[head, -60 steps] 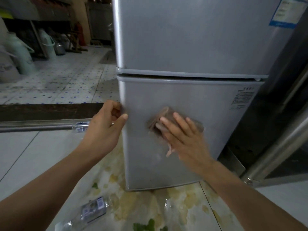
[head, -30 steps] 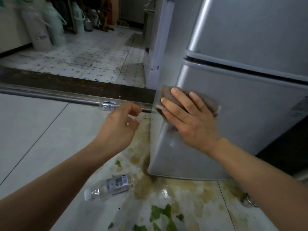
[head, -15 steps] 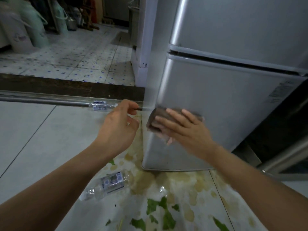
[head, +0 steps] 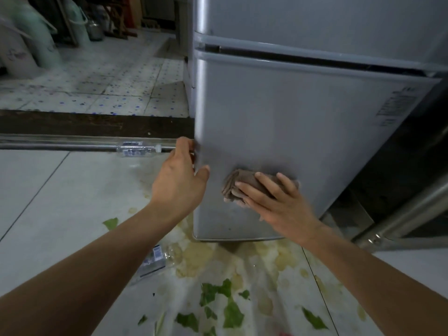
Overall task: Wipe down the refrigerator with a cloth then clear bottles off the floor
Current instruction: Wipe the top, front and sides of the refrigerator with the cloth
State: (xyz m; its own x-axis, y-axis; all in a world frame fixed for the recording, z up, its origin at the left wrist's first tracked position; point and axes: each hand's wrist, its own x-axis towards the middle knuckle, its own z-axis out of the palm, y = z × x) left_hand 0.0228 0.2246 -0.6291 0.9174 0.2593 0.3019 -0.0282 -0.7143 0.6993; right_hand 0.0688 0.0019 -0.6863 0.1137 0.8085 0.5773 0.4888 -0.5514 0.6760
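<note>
Since the frame half a second before, the right hand (head: 278, 202) had slid the cloth (head: 244, 184) off the left corner of the refrigerator (head: 303, 122) and onto the face of its lower door, while the left hand (head: 180, 179) had gone from hanging clear of the cabinet to taking hold of its left edge.

From the head camera, the only view, the right hand lay flat with its fingers (head: 252, 191) straight and spread, pressing the folded brown cloth against the lower door. Most of the cloth sat under the fingers and palm; its bunched left end stuck out past the fingertips, and a small corner showed at the right beside the outermost finger. The cloth touched the door low down, well below the seam between the 2 doors and above the bottom edge.

The left hand clasped the refrigerator's left corner, thumb on the front face and fingers curled round onto the side, just left of the cloth and apart from it.

1 clear bottle (head: 138, 150) lay on its side against the metal door track (head: 60, 144), left of the left hand. A 2nd bottle (head: 155, 259) lay on the floor (head: 48, 202) beneath the left forearm, partly hidden by it, touching a yellowish spill (head: 196, 258) that spread out from the refrigerator's base. Green leaf scraps (head: 230, 309) were scattered nearer the camera. Pale jugs (head: 26, 40) stood far off at the upper left on a speckled tile floor.
</note>
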